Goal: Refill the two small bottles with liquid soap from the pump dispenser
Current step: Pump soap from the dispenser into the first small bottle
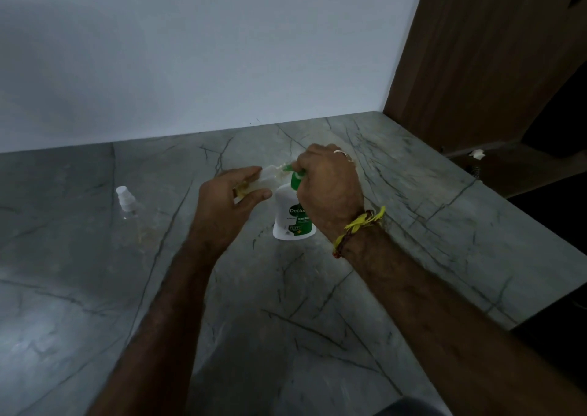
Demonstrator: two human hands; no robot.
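Grey marble with dark veins forms the counter [317,304], which meets a pale wall at the back and a brown wooden panel [476,59] on the far right. Near the middle of the counter stands the white pump dispenser [290,215], upright, with a green label and green pump head. The right hand [330,186] is curled over that pump head from above, its grip closed round the top (a ring shows on one finger, and a yellow-and-brown thread band [359,228] circles the wrist). Just left of the dispenser, the left hand [232,196] holds a small clear bottle [265,179] tilted, its open mouth up against the green nozzle; thumb and fingers pinch its body. Yellowish liquid shows inside. Well to the left of the dispenser, a second small clear bottle [128,206] with a white cap rests on the counter, apart from both hands.
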